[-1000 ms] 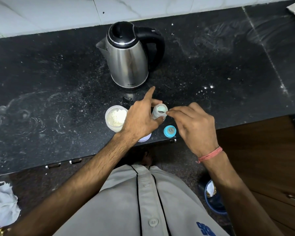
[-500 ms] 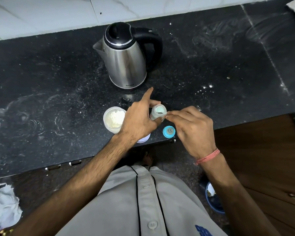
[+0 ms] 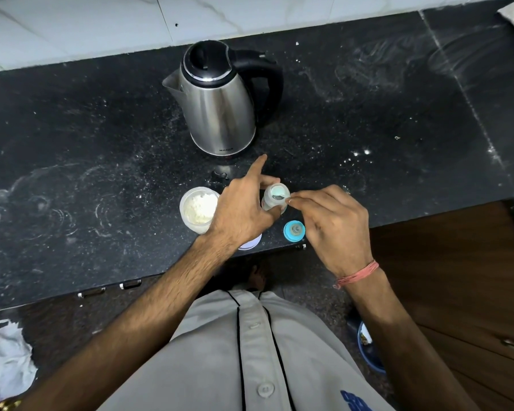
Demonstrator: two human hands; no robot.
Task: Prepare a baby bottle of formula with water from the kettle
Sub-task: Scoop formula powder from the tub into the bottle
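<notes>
The left hand (image 3: 244, 212) grips the baby bottle (image 3: 275, 201) upright on the counter (image 3: 72, 143) — index finger pointing out; the right hand (image 3: 336, 223) pinches a spoon (image 3: 281, 198) over its open mouth — kettle (image 3: 220, 102) behind.

Left hand (image 3: 244, 215) curled, right hand (image 3: 336, 221) pinching.

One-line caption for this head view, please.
Left hand steadies open baby bottle while right hand tips spoon in.
</notes>
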